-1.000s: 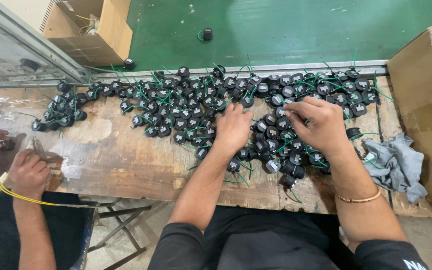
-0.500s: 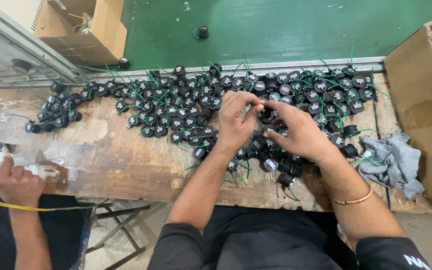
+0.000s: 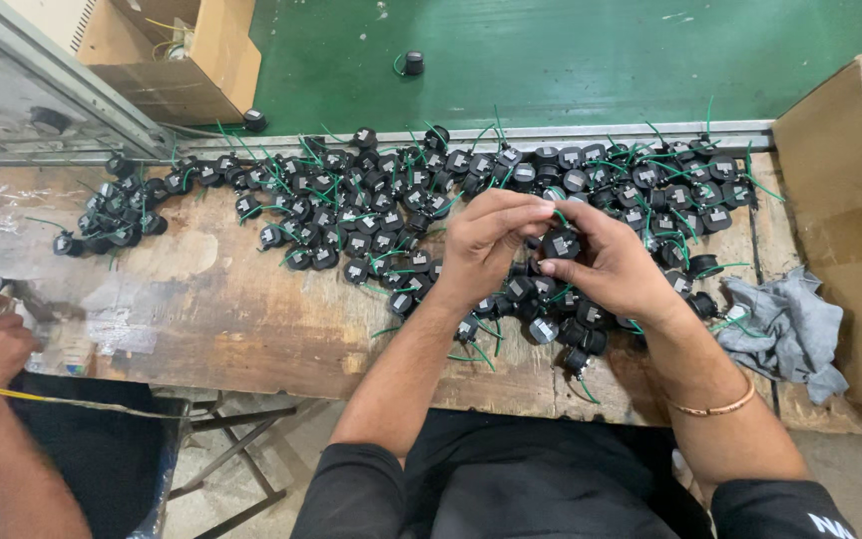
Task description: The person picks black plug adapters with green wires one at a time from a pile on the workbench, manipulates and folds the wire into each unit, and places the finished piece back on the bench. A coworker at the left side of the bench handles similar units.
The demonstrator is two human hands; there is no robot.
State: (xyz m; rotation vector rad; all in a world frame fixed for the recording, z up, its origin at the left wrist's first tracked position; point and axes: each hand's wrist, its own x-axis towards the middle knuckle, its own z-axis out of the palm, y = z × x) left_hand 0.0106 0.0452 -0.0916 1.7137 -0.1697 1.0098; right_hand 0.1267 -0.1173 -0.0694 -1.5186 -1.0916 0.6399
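We're pinching one black part (image 3: 562, 244) between both hands, left hand (image 3: 484, 250) and right hand (image 3: 615, 268), and its green wire (image 3: 558, 215) could be snagging the pile (image 3: 371, 215).

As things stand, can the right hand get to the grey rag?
Probably yes. The rag lies uncovered on the bench just right of the right hand, nothing between them. But that hand and the left hand both pinch a black part, so it must let go first.
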